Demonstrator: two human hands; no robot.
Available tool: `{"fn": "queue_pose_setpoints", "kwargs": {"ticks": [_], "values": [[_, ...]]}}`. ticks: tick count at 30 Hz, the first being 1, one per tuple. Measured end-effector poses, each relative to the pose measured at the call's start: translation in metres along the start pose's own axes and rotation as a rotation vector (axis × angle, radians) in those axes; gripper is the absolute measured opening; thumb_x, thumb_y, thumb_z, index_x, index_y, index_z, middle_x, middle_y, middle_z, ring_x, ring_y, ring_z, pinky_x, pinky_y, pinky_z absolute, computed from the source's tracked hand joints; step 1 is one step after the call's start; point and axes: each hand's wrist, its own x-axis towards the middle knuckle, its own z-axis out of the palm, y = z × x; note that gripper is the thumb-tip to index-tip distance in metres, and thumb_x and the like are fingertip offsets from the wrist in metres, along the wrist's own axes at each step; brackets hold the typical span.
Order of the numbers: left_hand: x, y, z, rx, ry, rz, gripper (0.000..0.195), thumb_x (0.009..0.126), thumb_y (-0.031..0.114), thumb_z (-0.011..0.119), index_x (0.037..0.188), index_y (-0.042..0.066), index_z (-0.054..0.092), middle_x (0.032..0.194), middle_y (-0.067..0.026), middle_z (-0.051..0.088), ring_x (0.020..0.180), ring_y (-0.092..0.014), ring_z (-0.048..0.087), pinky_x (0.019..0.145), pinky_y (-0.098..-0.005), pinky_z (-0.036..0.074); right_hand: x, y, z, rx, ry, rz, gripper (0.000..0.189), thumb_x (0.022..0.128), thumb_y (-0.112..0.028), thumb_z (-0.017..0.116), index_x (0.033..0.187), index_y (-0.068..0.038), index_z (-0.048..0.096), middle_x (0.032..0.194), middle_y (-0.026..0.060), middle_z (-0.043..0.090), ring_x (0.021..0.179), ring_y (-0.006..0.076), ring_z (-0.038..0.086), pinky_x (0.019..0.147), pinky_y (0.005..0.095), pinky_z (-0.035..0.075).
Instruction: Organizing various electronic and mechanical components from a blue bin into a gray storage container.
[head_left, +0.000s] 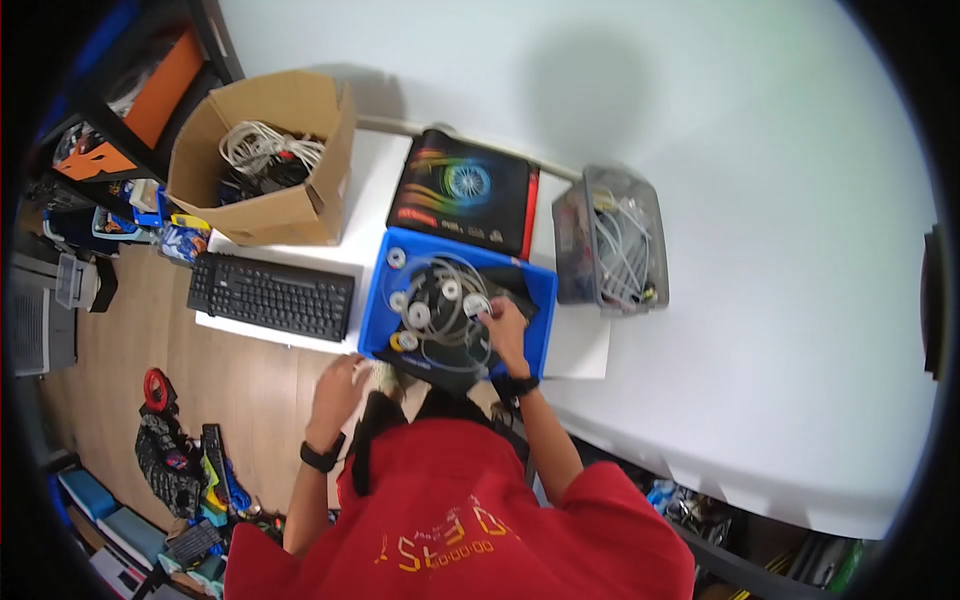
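A blue plastic bin (541, 292) sits at the table's front edge before me. Inside it, coils of clear tubing (450, 334) lie among several small white spools (418, 315), over dark material. My right hand (508, 334) reaches into the bin from its near right side. Its thumb and fingers pinch the edge of a white round spool (475, 305). By the bin's near left corner, just off the table edge, hovers my left hand (337, 390), fingers loosely curled and apart, with nothing visible in it. Dark wristbands are on both wrists.
Left of the bin lies a black keyboard (274, 296). Behind that stands an open cardboard box (277, 225) of cables. A black printed box (461, 191) touches the bin's far side. A grey translucent bin (574, 255) is at right. Assorted items (172, 457) lie on the floor.
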Motion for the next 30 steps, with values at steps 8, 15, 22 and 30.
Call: {"fn": "queue_pose_setpoints", "kwargs": {"ticks": [8,15,22,30], "values": [[0.028,0.057,-0.006,-0.433,-0.023,0.127,0.043,0.093,0.008,0.072,0.133,0.001,0.057,0.099,-0.0154,0.072,0.086,-0.025,0.070,0.078,-0.0341,0.057,-0.048,-0.155,-0.066,0.339,-0.277,-0.035,0.027,0.087,-0.007,0.079,0.107,0.001,0.063,0.098,0.0084,0.070,0.089,0.0121,0.067,0.080,0.0287,0.055],[0.028,0.092,-0.029,-0.702,-0.186,0.101,0.025,0.091,0.007,0.076,0.113,-0.001,0.070,0.102,-0.0107,0.074,0.094,-0.018,0.072,0.086,-0.0317,0.057,-0.072,-0.186,-0.085,0.668,-0.425,0.056,0.033,0.088,-0.008,0.080,0.113,0.003,0.062,0.107,0.0092,0.070,0.100,0.0130,0.067,0.089,0.0287,0.056],[0.020,0.116,-0.030,-0.442,-0.147,0.279,0.019,0.089,0.007,0.077,0.104,-0.002,0.071,0.090,-0.0132,0.072,0.083,-0.024,0.072,0.075,-0.0328,0.054,-0.076,-0.184,-0.108,0.551,-0.437,0.007,0.034,0.087,-0.010,0.081,0.115,0.001,0.066,0.109,0.0077,0.071,0.102,0.0153,0.068,0.091,0.0303,0.055],[0.032,0.167,-0.003,-0.212,-0.176,0.417,0.022,0.090,0.007,0.075,0.110,0.000,0.071,0.095,-0.0157,0.069,0.083,-0.031,0.069,0.074,-0.0375,0.054,-0.071,-0.154,-0.150,0.295,-0.288,-0.328,0.031,0.087,-0.021,0.081,0.108,-0.001,0.069,0.097,0.0120,0.073,0.088,0.0215,0.072,0.079,0.0313,0.054]]}}
